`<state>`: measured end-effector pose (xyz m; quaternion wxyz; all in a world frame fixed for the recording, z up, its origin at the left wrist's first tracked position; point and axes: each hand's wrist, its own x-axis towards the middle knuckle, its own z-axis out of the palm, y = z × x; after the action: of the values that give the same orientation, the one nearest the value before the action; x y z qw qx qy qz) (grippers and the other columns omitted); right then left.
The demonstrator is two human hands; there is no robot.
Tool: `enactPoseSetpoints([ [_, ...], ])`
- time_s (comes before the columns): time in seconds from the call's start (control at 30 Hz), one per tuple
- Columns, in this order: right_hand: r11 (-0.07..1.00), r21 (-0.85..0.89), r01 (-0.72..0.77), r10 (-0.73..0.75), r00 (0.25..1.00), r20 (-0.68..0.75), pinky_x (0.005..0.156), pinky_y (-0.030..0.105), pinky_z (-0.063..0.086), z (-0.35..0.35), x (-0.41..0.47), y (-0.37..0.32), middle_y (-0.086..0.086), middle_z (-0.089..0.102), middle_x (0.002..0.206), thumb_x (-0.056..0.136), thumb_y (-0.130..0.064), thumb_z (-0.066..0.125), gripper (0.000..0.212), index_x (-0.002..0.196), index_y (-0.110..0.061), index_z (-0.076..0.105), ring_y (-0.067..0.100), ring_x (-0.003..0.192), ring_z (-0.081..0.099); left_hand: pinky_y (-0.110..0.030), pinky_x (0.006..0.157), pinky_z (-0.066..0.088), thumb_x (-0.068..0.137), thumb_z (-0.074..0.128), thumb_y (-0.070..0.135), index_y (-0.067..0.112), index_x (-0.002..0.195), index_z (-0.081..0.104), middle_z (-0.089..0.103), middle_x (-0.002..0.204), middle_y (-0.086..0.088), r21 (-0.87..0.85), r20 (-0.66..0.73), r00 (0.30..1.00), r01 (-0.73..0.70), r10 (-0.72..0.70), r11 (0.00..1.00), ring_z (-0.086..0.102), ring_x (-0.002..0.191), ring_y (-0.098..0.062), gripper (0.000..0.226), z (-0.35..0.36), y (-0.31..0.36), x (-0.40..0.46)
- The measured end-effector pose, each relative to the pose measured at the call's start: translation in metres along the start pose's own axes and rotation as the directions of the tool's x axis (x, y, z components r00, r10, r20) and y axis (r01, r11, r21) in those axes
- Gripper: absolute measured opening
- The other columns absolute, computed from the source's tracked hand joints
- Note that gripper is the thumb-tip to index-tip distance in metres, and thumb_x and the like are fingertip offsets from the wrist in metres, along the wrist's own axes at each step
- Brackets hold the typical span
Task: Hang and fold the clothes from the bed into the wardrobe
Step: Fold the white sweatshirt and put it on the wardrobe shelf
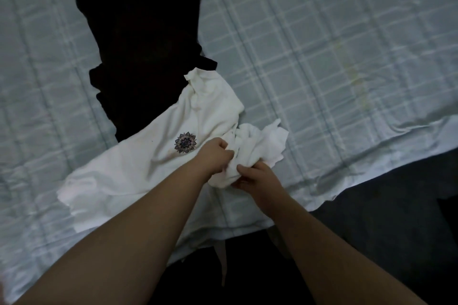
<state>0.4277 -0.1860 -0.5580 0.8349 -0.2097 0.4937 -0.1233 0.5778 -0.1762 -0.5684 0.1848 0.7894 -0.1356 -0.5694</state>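
left hand (215, 156) and right hand (255, 177) grip bunched white shirt (148, 163), on bed (322, 57)

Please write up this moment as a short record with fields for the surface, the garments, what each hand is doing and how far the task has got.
surface: bed with a pale checked cover
garment 1: white shirt with a round dark emblem, spread out, overlapping the near end of the dark clothing
garment 2: dark clothing, lying flat beyond the shirt
left hand: left hand closed on bunched white fabric at the shirt's right side
right hand: right hand gripping the same bunched fabric from below
task state: both garments on the bed; wardrobe not in view
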Motion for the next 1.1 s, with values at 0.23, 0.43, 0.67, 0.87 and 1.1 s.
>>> enactPoseSetpoints([
  [0.23, 0.98, -0.148, -0.132, 0.033, 0.846, -0.533, 0.048, 0.026, 0.036, -0.028, 0.0, 0.001, 0.003, 0.051, 0.045, 0.096, -0.025, 0.052, 0.037, 0.062, -0.01, 0.051, 0.022, 0.046, 0.046, -0.035, 0.069, 0.049, 0.094, 0.055, 0.004, 0.02, 0.089, 0.059, 0.062, 0.089, -0.009, -0.337, 0.061, 0.998, -0.011, 0.034, 0.941, 0.058, 0.076, -0.021, 0.017, -0.045, -0.029, -0.017],
  [0.43, 0.671, -0.721, 0.174, -0.459, 0.861, -0.22, 0.083, 0.04, 0.055, 0.013, 0.026, -0.029, 0.001, 0.067, 0.089, 0.092, -0.017, 0.057, 0.012, 0.095, -0.016, 0.068, 0.021, 0.088, 0.065, -0.034, 0.082, 0.054, 0.097, 0.049, -0.007, -0.001, 0.122, 0.052, 0.065, 0.114, -0.017, -0.51, 0.267, 0.945, -0.031, 0.192, 0.86, 0.065, 0.097, -0.024, 0.026, -0.095, -0.068, -0.051],
  [0.67, 0.864, -0.468, -0.189, 0.112, 0.976, -0.187, 0.086, 0.04, 0.057, 0.112, 0.037, -0.013, 0.011, 0.071, 0.111, 0.094, -0.059, 0.053, 0.05, 0.107, -0.013, 0.067, 0.027, 0.099, 0.067, -0.034, 0.084, 0.043, 0.089, 0.059, 0.009, 0.014, 0.102, 0.058, 0.062, 0.103, 0.0, -0.386, 0.364, 0.844, -0.248, 0.394, 0.889, 0.056, 0.098, -0.017, 0.015, -0.158, -0.096, -0.103],
  [0.87, 0.907, -0.393, -0.148, 0.08, 0.979, -0.185, 0.086, 0.044, 0.058, 0.17, 0.027, -0.009, 0.015, 0.069, 0.115, 0.083, -0.033, 0.071, 0.058, 0.132, -0.006, 0.056, 0.03, 0.098, 0.069, -0.039, 0.077, 0.039, 0.088, 0.059, 0.01, 0.014, 0.103, 0.059, 0.06, 0.095, 0.001, -0.16, 0.316, 0.863, -0.361, 0.394, 0.919, 0.053, 0.088, -0.018, 0.016, -0.225, -0.106, -0.158],
  [1.1, 0.933, -0.338, 0.124, -0.116, 0.992, 0.044, 0.079, 0.035, 0.057, 0.285, -0.049, -0.077, 0.008, 0.067, 0.107, 0.097, -0.031, 0.062, 0.036, 0.126, -0.012, 0.053, 0.019, 0.089, 0.069, -0.034, 0.066, 0.04, 0.067, 0.055, 0.013, 0.019, 0.086, 0.061, 0.061, 0.08, 0.001, -0.128, -0.114, 0.902, -0.429, 0.417, 0.894, 0.055, 0.076, -0.017, 0.02, -0.317, -0.085, -0.228],
])
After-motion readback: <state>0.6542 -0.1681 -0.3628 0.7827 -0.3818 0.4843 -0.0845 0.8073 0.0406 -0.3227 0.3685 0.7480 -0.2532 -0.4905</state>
